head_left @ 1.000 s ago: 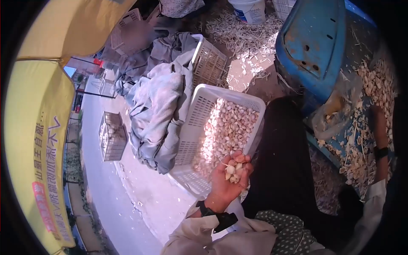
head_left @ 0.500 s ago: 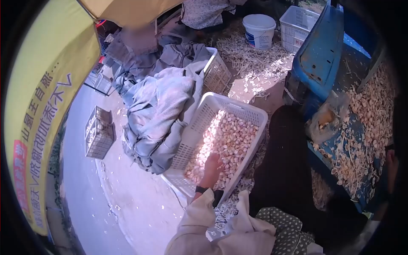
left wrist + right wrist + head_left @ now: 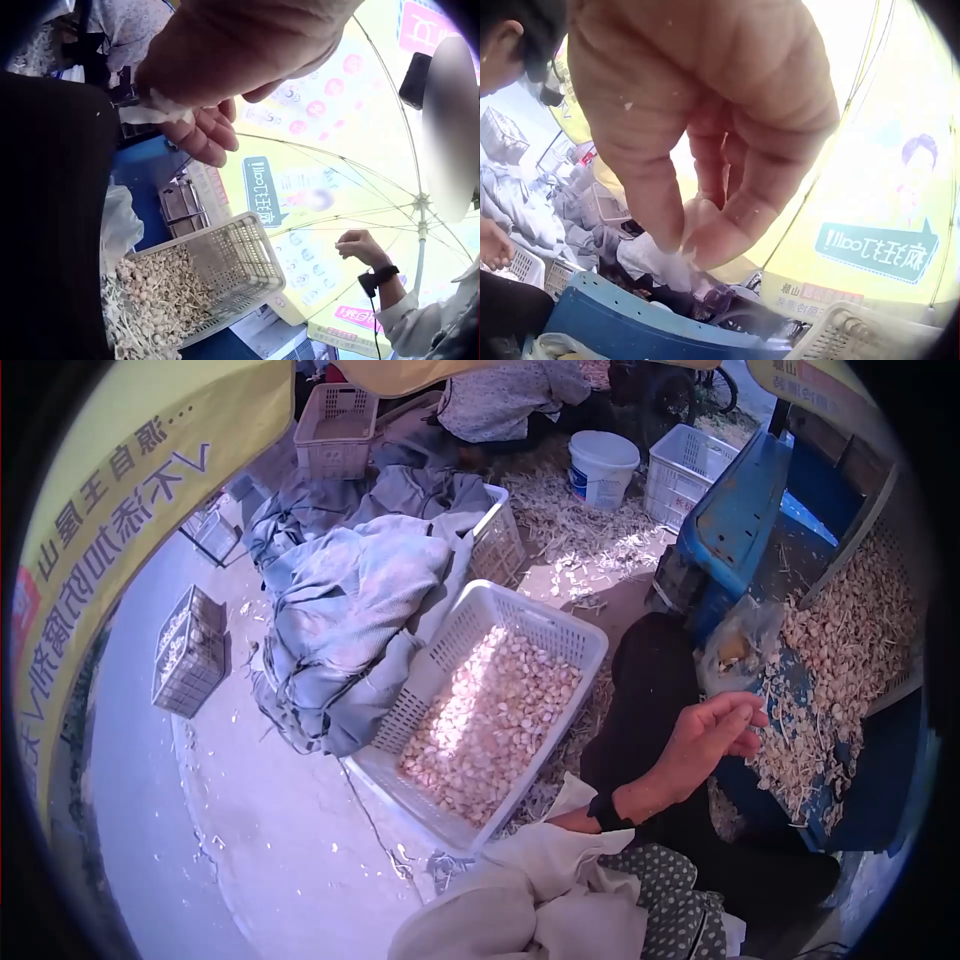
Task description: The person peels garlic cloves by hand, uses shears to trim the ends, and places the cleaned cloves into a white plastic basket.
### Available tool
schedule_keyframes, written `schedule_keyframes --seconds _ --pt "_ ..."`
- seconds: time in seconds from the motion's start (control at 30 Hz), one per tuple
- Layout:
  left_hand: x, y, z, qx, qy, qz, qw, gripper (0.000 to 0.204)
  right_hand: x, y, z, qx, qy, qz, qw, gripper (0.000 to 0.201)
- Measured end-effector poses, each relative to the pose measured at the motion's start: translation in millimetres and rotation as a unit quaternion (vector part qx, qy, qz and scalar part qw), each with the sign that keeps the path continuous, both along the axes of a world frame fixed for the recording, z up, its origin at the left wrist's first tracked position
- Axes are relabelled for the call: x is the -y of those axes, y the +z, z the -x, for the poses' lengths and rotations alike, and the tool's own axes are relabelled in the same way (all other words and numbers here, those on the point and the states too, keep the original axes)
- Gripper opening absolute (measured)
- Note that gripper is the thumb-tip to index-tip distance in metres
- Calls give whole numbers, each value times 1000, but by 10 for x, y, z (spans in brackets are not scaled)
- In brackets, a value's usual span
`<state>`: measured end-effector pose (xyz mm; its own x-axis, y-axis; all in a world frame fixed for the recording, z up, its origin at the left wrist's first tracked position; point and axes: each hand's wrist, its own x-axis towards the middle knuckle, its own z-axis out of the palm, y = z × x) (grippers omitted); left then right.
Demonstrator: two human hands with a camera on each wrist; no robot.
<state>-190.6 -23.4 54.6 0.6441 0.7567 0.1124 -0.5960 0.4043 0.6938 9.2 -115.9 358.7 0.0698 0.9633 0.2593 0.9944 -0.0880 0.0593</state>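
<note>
My left hand [image 3: 705, 745], with loosely bent fingers, hovers above my dark-clothed leg [image 3: 650, 690], left of a heap of garlic and peelings [image 3: 835, 660]. In the left wrist view a thin white flake of garlic skin [image 3: 157, 112] lies against this hand. The right hand [image 3: 712, 97] is raised; thumb and fingertips pinch a small pale garlic clove [image 3: 699, 214]. It appears also in the left wrist view, but not in the head view. Pinkish-white garlic cloves [image 3: 500, 720] fill the bottom of a white crate [image 3: 535, 618] beside my leg.
Grey-blue cloth [image 3: 350, 590] covers things beyond the crate. A blue metal piece [image 3: 735, 520] and a plastic bag [image 3: 740, 645] stand near the heap. Farther back are a white bucket [image 3: 603, 465], another white crate [image 3: 675, 485] and a seated person [image 3: 510, 405].
My left hand first held cloves over the crate, then was down among the cloves, and has now moved right, across my leg, without them. The right hand has left the head view.
</note>
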Motion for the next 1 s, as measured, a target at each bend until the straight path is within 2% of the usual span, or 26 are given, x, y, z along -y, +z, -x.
schedule_keyframes --seconds 0.03,0.07,0.13,0.17,0.2,0.23,0.33,0.37,0.47,0.5,0.53,0.57,0.67,0.73,1.0 --pt "78 86 -127 36 -19 9 999 38 -87 -347 31 4 78 11 997 12" --pt "163 124 -209 72 -38 18 997 42 -144 -727 50 9 155 26 987 18" --pt "262 64 -201 82 -37 7 996 47 -312 -1244 647 -101 259 68 958 20" --pt "296 -38 -162 99 -32 20 994 47 -395 -1532 772 -77 311 42 946 25" --pt "314 -35 -85 112 -28 35 993 47 -468 -1761 887 -71 309 31 948 29" --pt "353 -32 -1 76 52 83 992 35 -526 -1967 990 -70 305 19 950 33" --pt "288 -384 200 11 99 91 991 31 -595 -2481 1220 -119 277 -21 953 43" --pt "258 -504 240 -16 82 93 992 28 -534 -2549 1250 -123 277 -19 953 43" --pt "245 -720 282 -10 86 57 995 25 -466 -2578 1231 -156 306 15 939 37" --pt "240 -685 260 -9 85 57 995 25 -434 -2541 1147 -232 297 43 925 31" --pt "249 -657 224 -49 69 47 995 24 -386 -2510 1078 -307 286 74 905 26" --pt "275 -634 187 -89 52 39 994 23 -340 -2486 1042 -351 202 66 912 14" --pt "431 -602 82 -147 -2 -23 989 20 -278 -2584 755 -310 224 83 920 13" --pt "521 -570 37 -239 -67 -97 964 18 -183 -2684 640 -336 195 92 917 13" --pt "556 -794 -73 -250 -140 -161 944 17 120 -3213 391 -407 110 91 902 17"
